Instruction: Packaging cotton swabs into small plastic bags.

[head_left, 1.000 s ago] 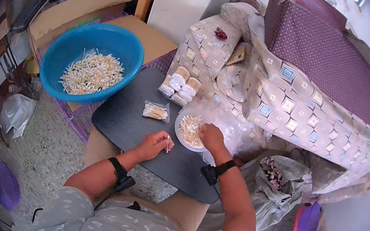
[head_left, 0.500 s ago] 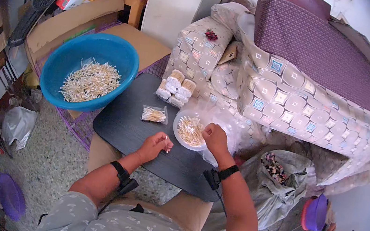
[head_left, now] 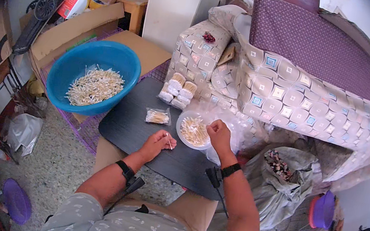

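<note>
Cotton swabs (head_left: pixel 194 131) are the work material, and they fill a small white bowl (head_left: pixel 194 130) on the dark board (head_left: pixel 131 127) across the person's lap. Largest nearby is the patterned sofa (head_left: pixel 293 88) behind the board, with a grey sack (head_left: pixel 280 176) of mixed items at the person's right. A blue basin (head_left: pixel 93 76) sits just beside the board's left edge and holds a loose heap of the same swabs. Bundled packs (head_left: pixel 178 91) stand in a cluster at the board's far edge, touching one another. One flat clear packet (head_left: pixel 157 117) of swabs lies on the board between the basin and the bowl.

The right hand (head_left: pixel 219 137) rests at the bowl's right rim, fingers curled in; whether they pinch swabs or are merely clenched cannot be told, as the knuckles hide the fingertips. The left hand (head_left: pixel 157 142) lies on the board just left of the bowl, with thumb and forefinger grasping what appears to be a single swab (head_left: pixel 169 141), tilted upright.

Step in hand, as judged: gathering or counting swabs from the bowl into a batch for a packet. The next move calls for a light pinch that keeps the sticks parallel, and for both hands working close over the bowl so that strays fall back into it rather than onto the board.
</note>
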### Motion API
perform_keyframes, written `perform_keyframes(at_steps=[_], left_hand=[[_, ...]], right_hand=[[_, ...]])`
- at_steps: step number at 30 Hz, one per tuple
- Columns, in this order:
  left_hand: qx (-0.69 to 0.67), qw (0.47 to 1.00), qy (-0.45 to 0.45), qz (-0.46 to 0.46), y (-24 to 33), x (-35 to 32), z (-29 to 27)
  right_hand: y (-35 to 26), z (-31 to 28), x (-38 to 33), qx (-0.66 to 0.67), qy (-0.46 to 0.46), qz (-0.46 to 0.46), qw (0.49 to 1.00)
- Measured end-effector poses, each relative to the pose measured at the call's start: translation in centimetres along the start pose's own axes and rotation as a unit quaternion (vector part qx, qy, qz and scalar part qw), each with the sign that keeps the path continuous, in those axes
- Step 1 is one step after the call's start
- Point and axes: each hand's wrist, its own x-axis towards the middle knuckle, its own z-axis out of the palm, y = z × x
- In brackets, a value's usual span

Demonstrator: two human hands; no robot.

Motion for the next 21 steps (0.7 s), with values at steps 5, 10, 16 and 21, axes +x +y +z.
perform_keyframes(at_steps=[5, 10, 16, 21], left_hand=[[0.004, 1.000, 0.014, -0.010, 0.3, 0.3, 0.6], [0.001, 1.000, 0.009, -0.018, -0.1, 0.5, 0.0], [0.010, 1.000, 0.000, -0.016, 0.1, 0.3, 0.5], [0.002, 0.999, 0.045, -0.017, 0.7, -0.6, 0.6]], right_hand=[[1.4, 0.6, -0.3, 0.036, -0.010, -0.015, 0.999], [1.9, 1.4, -0.4, 0.121, -0.080, 0.061, 0.988], [1.7, 1.4, -0.5, 0.142, -0.056, 0.077, 0.985], [-2.8, 0.6, -2.2, 0.207, -0.144, 0.130, 0.959]])
